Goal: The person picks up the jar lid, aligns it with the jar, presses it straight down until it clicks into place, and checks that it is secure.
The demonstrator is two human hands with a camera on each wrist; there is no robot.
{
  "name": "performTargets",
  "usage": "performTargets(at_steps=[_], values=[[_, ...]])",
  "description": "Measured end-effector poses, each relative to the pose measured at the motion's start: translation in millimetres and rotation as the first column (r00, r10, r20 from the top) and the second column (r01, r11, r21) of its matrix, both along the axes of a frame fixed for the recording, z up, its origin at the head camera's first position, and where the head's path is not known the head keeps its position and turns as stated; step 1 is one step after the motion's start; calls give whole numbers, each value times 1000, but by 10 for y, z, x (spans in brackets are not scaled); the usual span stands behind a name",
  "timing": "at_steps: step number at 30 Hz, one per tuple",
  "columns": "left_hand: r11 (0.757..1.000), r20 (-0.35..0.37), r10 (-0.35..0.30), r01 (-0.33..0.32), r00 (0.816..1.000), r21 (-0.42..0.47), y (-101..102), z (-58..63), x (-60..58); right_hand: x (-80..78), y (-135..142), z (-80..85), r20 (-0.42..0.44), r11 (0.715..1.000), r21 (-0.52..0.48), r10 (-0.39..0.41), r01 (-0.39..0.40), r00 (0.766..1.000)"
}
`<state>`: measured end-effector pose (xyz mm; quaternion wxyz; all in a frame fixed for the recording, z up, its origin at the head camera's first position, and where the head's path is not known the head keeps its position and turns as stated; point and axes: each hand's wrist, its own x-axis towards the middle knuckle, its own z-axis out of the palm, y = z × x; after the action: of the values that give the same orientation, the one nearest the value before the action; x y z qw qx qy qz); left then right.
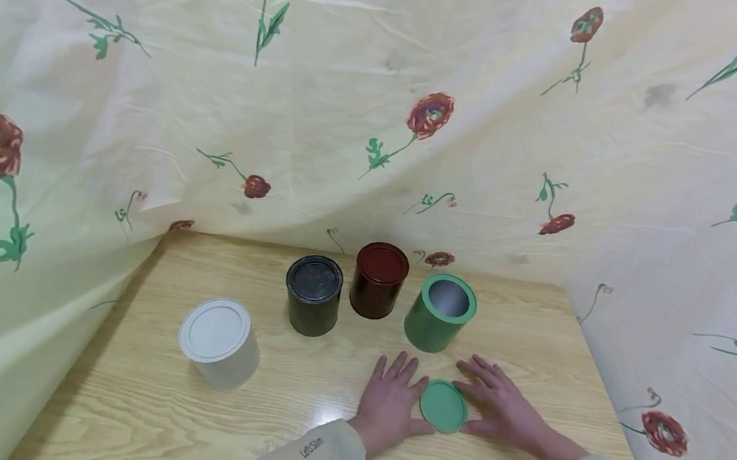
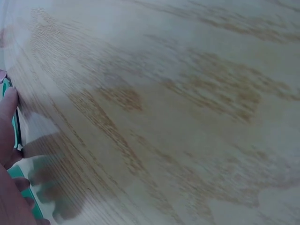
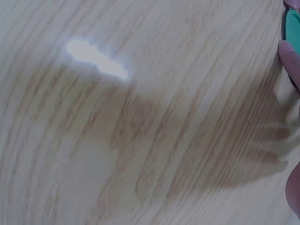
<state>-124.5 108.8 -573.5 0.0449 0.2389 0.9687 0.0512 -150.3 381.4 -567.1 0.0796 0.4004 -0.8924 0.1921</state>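
Observation:
A round green lid (image 1: 443,406) lies flat on the table between both hands. On its left side, my left hand (image 1: 387,408) rests with fingers spread, thumb and index fingertip at the lid's rim. Opposite it, my right hand (image 1: 500,405) has its thumb and index fingertip by the right rim, its other fingers reaching forward. Just behind the lid stands a green can (image 1: 430,334) with an open top and a grey inside. In the left wrist view, fingers (image 2: 8,105) touch the lid's edge; the right wrist view shows a fingertip (image 3: 288,56) against it too.
A dark red can (image 1: 377,288) and a black can (image 1: 312,309), both with lids on, stand at the back of the wooden table (image 1: 153,401). To the left is a white lidded can (image 1: 223,345). A flowered cloth (image 1: 326,111) hangs behind and along the sides.

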Motion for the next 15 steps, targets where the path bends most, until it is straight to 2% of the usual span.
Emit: performTargets(at_steps=[4,7,11,15], values=[[1000,5,1,-1,1000,17,-7,0,-16,11,-22,-21,-4,1000,-28,11,-11,1000],[1000,-6,-9,10,1000,16,-19,-1,-20,37,-48,-1,32,999,-45,6,-5,999],[1000,-38,-28,29,999,12,-41,-29,-36,67,-83,32,55,999,-45,2,0,998],[998,-69,-58,59,996,11,-64,-36,-70,84,-103,39,39,999,-37,-2,3,999]])
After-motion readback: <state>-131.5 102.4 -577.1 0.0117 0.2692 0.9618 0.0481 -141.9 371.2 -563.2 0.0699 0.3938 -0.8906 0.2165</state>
